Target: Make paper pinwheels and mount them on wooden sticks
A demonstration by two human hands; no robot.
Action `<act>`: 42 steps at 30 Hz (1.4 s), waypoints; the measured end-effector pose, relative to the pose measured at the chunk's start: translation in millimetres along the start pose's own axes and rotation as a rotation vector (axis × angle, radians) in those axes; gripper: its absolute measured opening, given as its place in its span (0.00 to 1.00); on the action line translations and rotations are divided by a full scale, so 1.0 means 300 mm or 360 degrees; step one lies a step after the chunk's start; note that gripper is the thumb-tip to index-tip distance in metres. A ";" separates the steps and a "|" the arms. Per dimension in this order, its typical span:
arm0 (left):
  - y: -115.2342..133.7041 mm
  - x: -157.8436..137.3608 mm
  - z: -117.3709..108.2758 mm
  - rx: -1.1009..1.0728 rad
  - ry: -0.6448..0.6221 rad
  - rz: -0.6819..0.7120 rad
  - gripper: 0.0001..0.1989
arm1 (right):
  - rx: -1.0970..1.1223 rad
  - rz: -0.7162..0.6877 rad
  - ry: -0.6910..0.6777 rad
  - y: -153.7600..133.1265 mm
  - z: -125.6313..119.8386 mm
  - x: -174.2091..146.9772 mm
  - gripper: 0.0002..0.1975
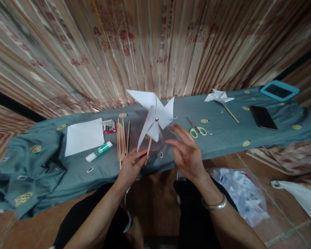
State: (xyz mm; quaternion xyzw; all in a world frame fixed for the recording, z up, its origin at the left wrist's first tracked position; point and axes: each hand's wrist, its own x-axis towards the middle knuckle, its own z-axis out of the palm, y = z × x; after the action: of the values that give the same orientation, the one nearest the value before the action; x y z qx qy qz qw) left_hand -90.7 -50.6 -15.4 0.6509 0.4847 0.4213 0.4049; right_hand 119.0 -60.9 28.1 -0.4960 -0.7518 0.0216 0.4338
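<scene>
A white paper pinwheel (pixel 158 110) with a silver pin at its centre stands upright on a thin wooden stick. My left hand (pixel 132 164) pinches that stick below the blades. To the right of the pinwheel is my right hand (pixel 188 152), its fingers apart and nothing in them, close to the blades but not visibly touching. Green-handled scissors (pixel 197 131) lie just beyond the right hand. Several wooden sticks (pixel 121 138) lie beside the left hand, next to a small red-edged pack of pins (pixel 110 127).
On the cloth-covered table (pixel 150 166) are white paper (pixel 84 136), a glue stick (pixel 99 151), a second pinwheel (pixel 219 97), a black phone (pixel 263 117) and a blue-framed device (pixel 279 90). A clear plastic bag (pixel 241 193) of white scraps sits on the floor. Curtains (pixel 145 45) hang behind.
</scene>
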 end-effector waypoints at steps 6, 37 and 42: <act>0.006 -0.003 0.000 -0.0027 -0.0043 0.0017 0.09 | -0.0099 0.0346 0.0330 0.065 -0.015 0.013 0.17; 0.009 -0.001 -0.004 -0.0010 0.0035 -0.0027 0.09 | 0.0145 0.0350 -0.0388 -0.029 0.022 -0.023 0.18; 0.003 -0.004 -0.007 -0.0079 -0.0005 -0.0047 0.09 | -0.0072 0.0392 0.0019 0.025 -0.019 -0.006 0.17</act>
State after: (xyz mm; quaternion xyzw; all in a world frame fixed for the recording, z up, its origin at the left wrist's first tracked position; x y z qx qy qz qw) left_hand -92.8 -51.6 -14.0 0.6340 0.4831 0.4261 0.4277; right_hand 128.5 -60.7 27.0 -0.5944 -0.6830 0.0548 0.4210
